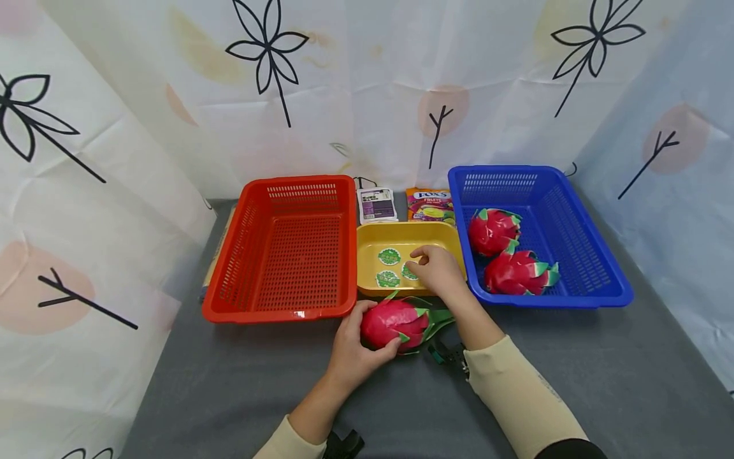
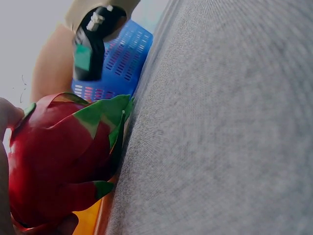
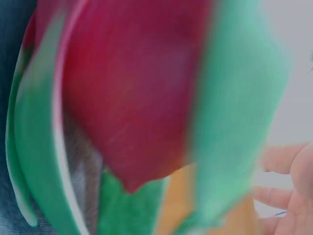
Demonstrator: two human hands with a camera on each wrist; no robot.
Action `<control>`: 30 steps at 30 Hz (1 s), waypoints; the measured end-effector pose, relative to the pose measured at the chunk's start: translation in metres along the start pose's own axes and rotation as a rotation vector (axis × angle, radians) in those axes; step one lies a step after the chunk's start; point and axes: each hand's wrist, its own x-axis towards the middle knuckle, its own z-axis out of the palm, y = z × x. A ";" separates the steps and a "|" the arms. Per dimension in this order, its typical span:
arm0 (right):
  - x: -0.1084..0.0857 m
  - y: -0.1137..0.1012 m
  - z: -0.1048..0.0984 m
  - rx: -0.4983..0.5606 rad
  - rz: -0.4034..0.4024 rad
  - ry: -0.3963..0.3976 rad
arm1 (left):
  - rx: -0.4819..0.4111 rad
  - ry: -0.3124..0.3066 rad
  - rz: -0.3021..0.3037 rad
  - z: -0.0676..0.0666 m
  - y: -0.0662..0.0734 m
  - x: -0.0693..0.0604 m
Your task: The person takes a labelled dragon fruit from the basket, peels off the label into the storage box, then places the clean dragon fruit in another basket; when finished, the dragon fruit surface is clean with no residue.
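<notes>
A red dragon fruit point(image 1: 391, 324) with green-tipped scales lies on the grey table in front of the yellow tray. My left hand point(image 1: 357, 350) grips it from the left, thumb at the near side; the left wrist view shows the same dragon fruit point(image 2: 58, 152) close up. Over the yellow tray point(image 1: 401, 233) reaches my right hand point(image 1: 438, 271), its thumb and fingers apart beside a round green sticker point(image 1: 409, 271) that it partly covers. Two more green stickers, one at the back point(image 1: 389, 256) and one nearer point(image 1: 387, 279), lie in the tray. Dragon fruit point(image 3: 132, 88) largely blocks the right wrist view.
A red basket point(image 1: 229, 255) stands left of the tray. The blue basket point(image 1: 596, 255) on the right holds two dragon fruits point(image 1: 518, 273). Behind the tray are a purple-and-white card pack point(image 1: 377, 205) and a Fox's fruit candy bag point(image 1: 430, 204). A printed cloth hangs behind.
</notes>
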 end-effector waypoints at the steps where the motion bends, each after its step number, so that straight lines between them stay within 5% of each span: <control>1: -0.003 -0.002 -0.003 0.032 -0.014 -0.013 | -0.002 -0.001 -0.002 0.000 0.000 0.000; 6: -0.023 -0.011 -0.018 0.169 -0.107 -0.032 | 0.003 -0.006 -0.008 -0.002 0.002 0.002; 12: -0.049 -0.021 -0.043 0.271 -0.198 0.043 | 0.001 -0.011 -0.001 -0.004 0.003 0.003; 23: -0.084 -0.019 -0.090 0.474 -0.334 0.277 | 0.009 -0.051 -0.011 -0.003 0.004 -0.001; 30: -0.090 -0.003 -0.115 0.475 -0.352 0.447 | -0.015 -0.068 0.005 -0.003 0.004 0.000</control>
